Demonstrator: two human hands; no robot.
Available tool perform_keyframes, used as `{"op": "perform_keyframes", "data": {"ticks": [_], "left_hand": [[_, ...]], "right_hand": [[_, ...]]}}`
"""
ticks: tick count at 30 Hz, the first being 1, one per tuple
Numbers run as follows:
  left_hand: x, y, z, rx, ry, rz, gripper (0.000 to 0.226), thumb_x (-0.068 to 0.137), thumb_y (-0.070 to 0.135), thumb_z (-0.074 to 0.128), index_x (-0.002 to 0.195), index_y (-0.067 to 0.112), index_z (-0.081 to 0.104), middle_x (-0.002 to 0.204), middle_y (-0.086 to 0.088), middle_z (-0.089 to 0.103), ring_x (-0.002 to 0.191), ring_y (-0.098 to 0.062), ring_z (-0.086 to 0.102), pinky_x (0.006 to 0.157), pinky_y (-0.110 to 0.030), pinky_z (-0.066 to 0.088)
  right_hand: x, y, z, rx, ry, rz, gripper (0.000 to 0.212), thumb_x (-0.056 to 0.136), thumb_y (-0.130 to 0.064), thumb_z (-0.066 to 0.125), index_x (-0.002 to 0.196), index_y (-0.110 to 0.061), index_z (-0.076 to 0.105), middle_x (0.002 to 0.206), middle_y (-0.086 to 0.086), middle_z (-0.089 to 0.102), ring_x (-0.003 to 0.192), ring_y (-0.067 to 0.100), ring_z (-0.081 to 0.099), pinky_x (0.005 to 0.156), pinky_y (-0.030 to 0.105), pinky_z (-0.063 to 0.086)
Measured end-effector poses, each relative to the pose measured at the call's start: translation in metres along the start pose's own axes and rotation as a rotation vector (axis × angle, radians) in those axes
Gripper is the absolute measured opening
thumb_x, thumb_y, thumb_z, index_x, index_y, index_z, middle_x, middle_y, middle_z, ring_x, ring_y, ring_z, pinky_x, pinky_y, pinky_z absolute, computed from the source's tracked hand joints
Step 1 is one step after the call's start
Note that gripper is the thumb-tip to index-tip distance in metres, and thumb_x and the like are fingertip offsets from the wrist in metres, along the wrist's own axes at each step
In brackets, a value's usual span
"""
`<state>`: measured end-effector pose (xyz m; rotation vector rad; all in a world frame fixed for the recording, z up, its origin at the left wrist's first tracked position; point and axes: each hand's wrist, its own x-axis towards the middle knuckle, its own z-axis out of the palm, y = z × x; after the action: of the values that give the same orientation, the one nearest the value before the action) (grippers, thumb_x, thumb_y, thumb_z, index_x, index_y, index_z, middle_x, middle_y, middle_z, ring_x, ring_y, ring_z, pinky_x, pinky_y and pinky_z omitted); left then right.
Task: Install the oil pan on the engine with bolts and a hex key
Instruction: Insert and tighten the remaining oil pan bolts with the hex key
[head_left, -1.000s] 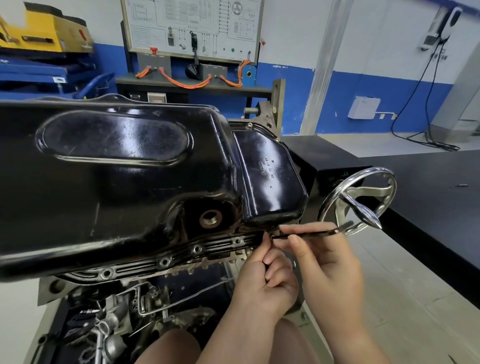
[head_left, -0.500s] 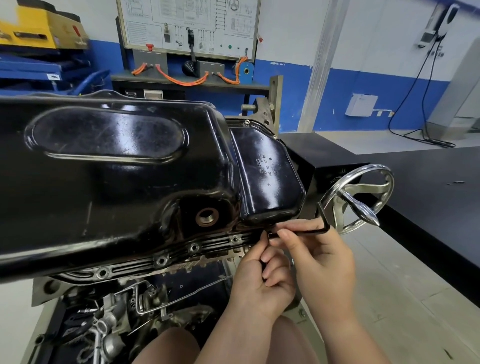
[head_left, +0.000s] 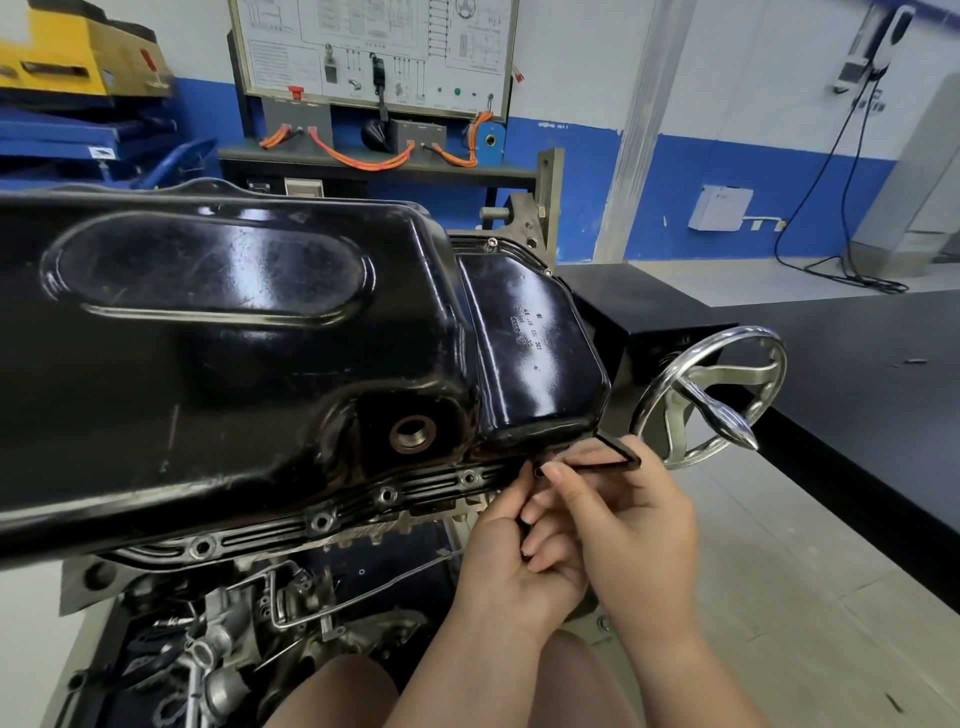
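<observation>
Head view. The oil pan (head_left: 234, 364) fills the left and centre of the frame, sitting on top of the engine (head_left: 249, 613). It is glossy black pressed metal with scuffs and bright reflections. Its deep section carries a long oval embossed panel, and a shallower sloped section on the right has pale stamped markings. A round, rust-brown drain hole (head_left: 413, 432) opens in the near wall. Along the near flange we count a row of bolts (head_left: 387, 495) seated in their holes.

The right hand (head_left: 634, 530) pinches the black L-shaped hex key (head_left: 618, 457) between thumb and forefinger. The key's long arm lies level and points at the flange under the pan's shallow end, with the short arm angled up and back. The left hand (head_left: 514, 566) is just beside it with fingers curled and the forefinger reaching up to the key's tip. We cannot tell whether it holds anything. A chrome handwheel (head_left: 711, 395) stands just behind the hands.
</observation>
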<state>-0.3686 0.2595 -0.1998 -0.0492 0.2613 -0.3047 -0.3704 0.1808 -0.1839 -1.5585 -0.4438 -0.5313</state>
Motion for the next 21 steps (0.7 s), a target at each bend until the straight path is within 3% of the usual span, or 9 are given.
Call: {"op": "perform_keyframes", "data": {"ticks": [5,9,13,17,19,21], "left_hand": [[0.0001,-0.0006,0.0038,0.021,0.033,0.058,0.037,0.084,0.013,0.051,0.05,0.002,0.063,0.039,0.003,0.04,0.02,-0.004,0.025,0.021,-0.011,0.013],[0.0007,-0.0007,0.0026,0.031,0.039,0.062,0.037,0.086,0.015,0.052,0.052,0.004,0.063,0.04,0.004,0.038,0.021,-0.004,0.025,0.021,-0.012,0.014],[-0.0015,-0.0018,0.0002,0.039,0.003,0.032,0.028,0.081,0.019,0.057,0.059,0.001,0.063,0.04,0.004,0.038,0.021,-0.004,0.026,0.022,-0.011,0.015],[-0.0027,-0.001,0.0021,0.079,0.019,0.034,0.028,0.081,0.018,0.055,0.064,-0.002,0.065,0.038,0.003,0.036,0.021,-0.004,0.026,0.022,-0.011,0.014],[-0.0027,-0.0018,0.0038,0.091,0.034,0.055,0.032,0.082,0.018,0.054,0.056,0.0,0.063,0.037,0.004,0.036,0.02,-0.004,0.025,0.021,-0.011,0.014],[-0.0019,-0.003,0.0043,0.109,0.045,0.075,0.042,0.087,0.02,0.052,0.047,0.005,0.057,0.036,0.005,0.035,0.02,-0.005,0.024,0.022,-0.012,0.013]], "right_hand": [[-0.0047,0.0004,-0.0015,0.057,-0.073,-0.005,0.035,0.087,-0.006,0.055,0.095,-0.039,0.061,0.094,0.0,0.07,0.078,0.021,0.07,0.068,0.04,0.057],[-0.0054,0.0022,-0.0031,0.012,-0.064,-0.045,0.03,0.089,-0.007,0.05,0.096,-0.031,0.067,0.09,-0.003,0.071,0.077,0.016,0.07,0.072,0.026,0.055],[-0.0037,0.0041,-0.0015,0.016,0.023,-0.017,0.032,0.081,-0.003,0.065,0.081,-0.035,0.069,0.081,-0.008,0.072,0.071,0.009,0.069,0.066,0.016,0.052],[-0.0016,0.0033,-0.0014,0.077,0.026,0.005,0.029,0.078,0.002,0.07,0.073,-0.026,0.063,0.078,-0.006,0.069,0.06,0.008,0.066,0.056,0.014,0.05],[-0.0018,0.0026,-0.0024,0.089,-0.005,0.022,0.028,0.081,0.001,0.067,0.076,-0.026,0.062,0.08,-0.002,0.07,0.058,0.014,0.067,0.054,0.021,0.053],[-0.0032,0.0009,-0.0032,0.095,-0.052,0.041,0.023,0.082,-0.008,0.063,0.086,-0.031,0.061,0.086,0.005,0.07,0.061,0.026,0.067,0.057,0.039,0.056]]}}
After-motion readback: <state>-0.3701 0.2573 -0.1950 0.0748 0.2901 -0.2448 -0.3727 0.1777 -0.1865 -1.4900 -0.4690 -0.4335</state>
